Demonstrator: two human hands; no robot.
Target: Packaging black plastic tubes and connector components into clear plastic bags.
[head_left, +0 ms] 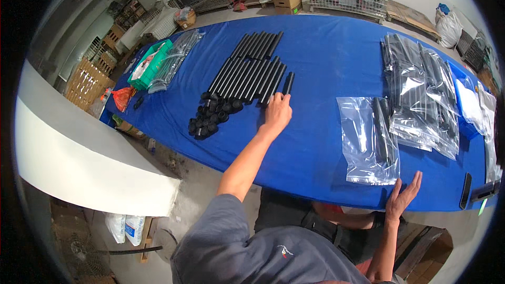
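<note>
My left hand (278, 112) reaches over the table with its fingers closed round the near end of a black tube (289, 82). That tube stands a little apart from the right end of a row of similar black tubes (247, 78). A second group of tubes (261, 45) lies just beyond the row. Beside the row's near left end is a heap of small black caps (210, 115). My right hand (404, 195) is empty, its fingers stretched out, by the table's near edge. Close to it lies a clear plastic bag (363, 142) with black tubes inside its right part.
Several filled clear bags (418, 89) are stacked at the right, next to a blue bin (463, 105). A phone (466, 190) lies at the near right. Flat clear bags (176, 60) and a green crate (150, 66) sit at the far left of the blue-covered table (321, 63).
</note>
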